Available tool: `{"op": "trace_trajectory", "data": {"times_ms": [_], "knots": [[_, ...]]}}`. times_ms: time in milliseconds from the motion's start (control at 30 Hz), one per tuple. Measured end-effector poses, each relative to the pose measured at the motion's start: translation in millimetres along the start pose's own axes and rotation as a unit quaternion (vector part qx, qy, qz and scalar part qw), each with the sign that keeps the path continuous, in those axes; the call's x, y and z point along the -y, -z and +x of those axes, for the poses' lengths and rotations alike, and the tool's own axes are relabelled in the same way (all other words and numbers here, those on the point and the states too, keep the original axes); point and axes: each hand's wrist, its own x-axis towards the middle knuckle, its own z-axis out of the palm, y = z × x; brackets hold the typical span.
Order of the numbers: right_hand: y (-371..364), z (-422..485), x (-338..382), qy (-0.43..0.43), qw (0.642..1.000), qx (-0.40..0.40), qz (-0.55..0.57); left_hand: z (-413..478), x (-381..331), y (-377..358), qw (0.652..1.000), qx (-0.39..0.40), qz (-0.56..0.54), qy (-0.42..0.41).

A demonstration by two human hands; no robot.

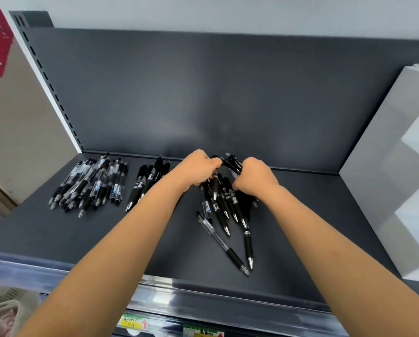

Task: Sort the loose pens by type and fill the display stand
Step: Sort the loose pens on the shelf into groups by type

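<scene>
On a dark grey shelf (155,244) lie three groups of pens. A heap of clear-barrelled pens (92,183) lies at the left. A smaller row of black pens (145,181) lies beside it, partly hidden by my left forearm. A mixed loose pile (225,205) lies in the middle, with one clear pen (222,243) and one black pen (248,239) trailing toward me. My left hand (196,170) pinches a black pen at the top of that pile. My right hand (254,178) grips a bunch of black pens (232,162).
A white stepped display stand (393,181) stands against the shelf's right side. The dark back panel (203,93) rises behind the pens. A clear price rail (203,300) with yellow and green tags runs along the front edge. Packaged goods sit below at the left.
</scene>
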Motion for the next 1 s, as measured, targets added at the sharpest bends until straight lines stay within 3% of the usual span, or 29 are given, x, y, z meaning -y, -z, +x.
{"op": "trace_trajectory", "data": {"times_ms": [300,600,767,1000], "knots": [[2.2,1.2,-9.9,-0.021,0.999,-0.044,0.023,-5.1,4.2,13.5,1.000,-0.014,0.005,0.009],[5.0,-6.2,-10.8,-0.042,0.998,0.003,0.036,-9.5,8.3,2.4,0.995,0.019,0.073,0.072],[12.9,-14.3,-12.8,-0.033,0.995,-0.029,0.094,-6.2,10.7,-17.4,0.993,0.029,0.032,0.108],[16.2,-10.0,-17.8,-0.028,0.956,0.000,0.291,-6.5,5.1,-34.6,0.996,0.039,0.000,0.075]]}}
